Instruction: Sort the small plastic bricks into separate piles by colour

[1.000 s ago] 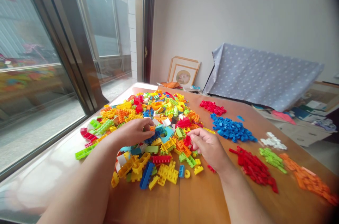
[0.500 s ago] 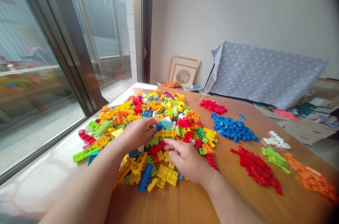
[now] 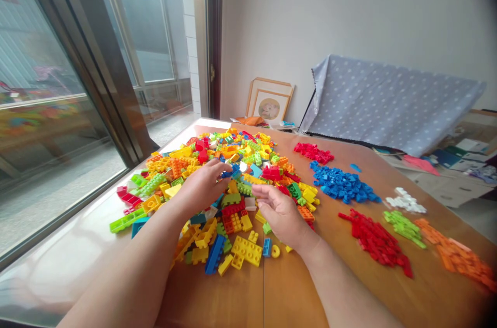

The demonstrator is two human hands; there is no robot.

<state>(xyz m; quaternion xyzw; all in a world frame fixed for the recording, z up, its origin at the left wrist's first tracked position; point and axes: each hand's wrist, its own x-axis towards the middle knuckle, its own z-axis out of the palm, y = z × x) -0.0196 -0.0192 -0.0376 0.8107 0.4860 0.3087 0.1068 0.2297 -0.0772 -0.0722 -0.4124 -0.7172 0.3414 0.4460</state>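
A big heap of mixed toy building bricks (image 3: 182, 167) spreads over the wooden table (image 3: 248, 299). My left hand (image 3: 207, 183) reaches into its middle, fingers stretched apart beside some blue bricks (image 3: 235, 170); whether they touch is unclear. To the right, my right hand (image 3: 281, 214) is over the heap's near right side with fingers extended and thumb apart, holding nothing visible. Between the hands lie a dark red brick (image 3: 233, 209) and a white brick (image 3: 250, 204). Closer to me are a wide yellow brick (image 3: 247, 250), a long blue brick (image 3: 215, 254) and a small yellow ring-shaped piece (image 3: 275, 251).
Sorted piles lie at right: pinkish-red bricks (image 3: 313, 152), blue bricks (image 3: 344, 183), white bricks (image 3: 406, 200), red bricks (image 3: 376, 242), lime bricks (image 3: 404, 227) and orange bricks (image 3: 456, 253). A glass door (image 3: 50, 85) borders the left. Dotted cloth (image 3: 392, 105) hangs behind the table.
Both hands have moved slightly farther forward over the heap. Bricks between them have shifted, with the light-blue one farther right. The small blue brick and yellow ring near me are now uncovered.
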